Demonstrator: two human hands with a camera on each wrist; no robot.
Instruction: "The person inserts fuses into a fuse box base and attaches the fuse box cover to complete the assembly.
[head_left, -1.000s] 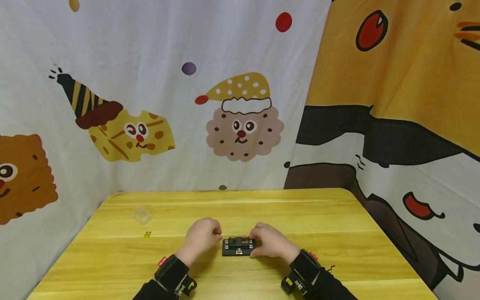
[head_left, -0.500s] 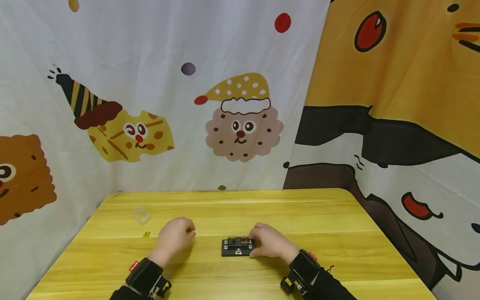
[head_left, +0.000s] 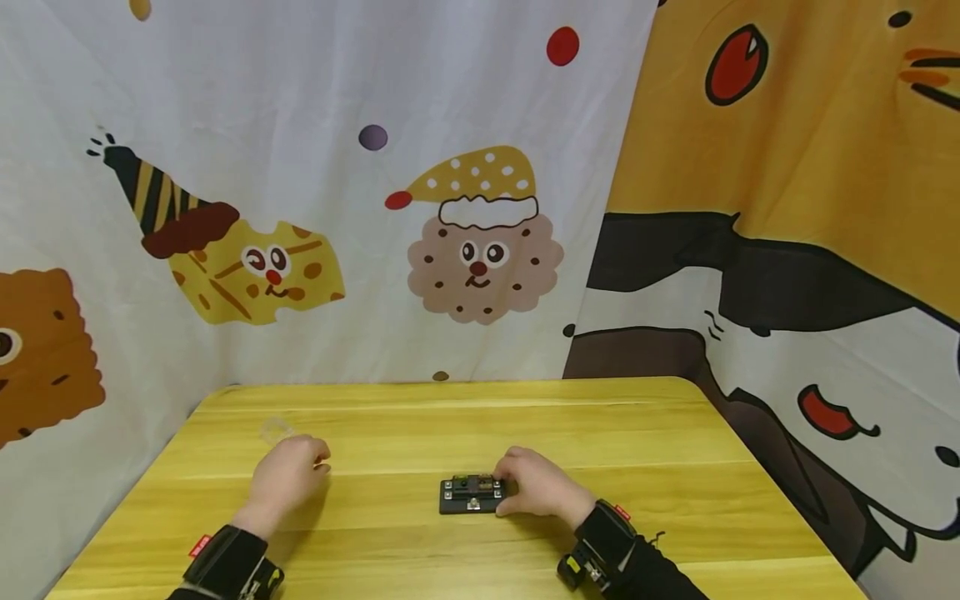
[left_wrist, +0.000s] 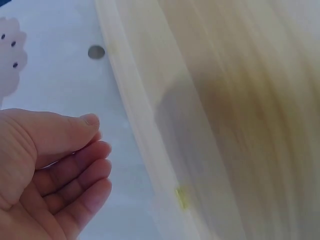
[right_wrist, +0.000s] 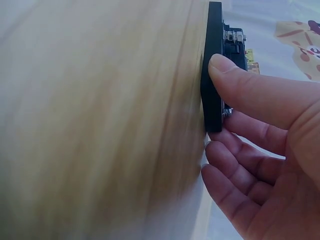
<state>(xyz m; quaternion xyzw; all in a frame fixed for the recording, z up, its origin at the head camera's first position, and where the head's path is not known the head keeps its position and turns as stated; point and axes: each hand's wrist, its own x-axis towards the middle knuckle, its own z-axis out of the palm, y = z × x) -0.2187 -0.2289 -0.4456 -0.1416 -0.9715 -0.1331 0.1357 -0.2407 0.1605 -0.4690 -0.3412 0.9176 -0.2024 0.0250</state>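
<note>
Head view, black block (head_left: pixel 472 494): low in the middle, flat on the yellow wood surface (head_left: pixel 600 433).
Head view, right hand (head_left: pixel 536 485): pinches the block's right end.
Head view, left hand (head_left: pixel 288 479): lower left, well apart from the block, fingers softly bent, nothing seen in them.
Head view, clear box (head_left: pixel 276 429): just past the left hand, partly hidden by it; it is see-through, so a knuckle could knock it by mistake.
Head view, edges: the back edge runs across the middle of the frame, by the cloth (head_left: pixel 315 83), well apart from the block. The left edge slants down the left side, nearer the left hand.
Head view, room: there is a wide stretch of wood between the two hands, and more to the right.
Left wrist view, yellow bit (left_wrist: pixel 182 198): bottom middle, apart from the fingers; it looks tiny, so a clumsy poke might flick it away. The picture is blurry there.
Right wrist view, thumb and fingers: thumb on the block's base, fingertips behind; metal bolts (right_wrist: pixel 235 36) stick out at the upper right. If the pinch slipped, the block might twist, as only one end is held.
</note>
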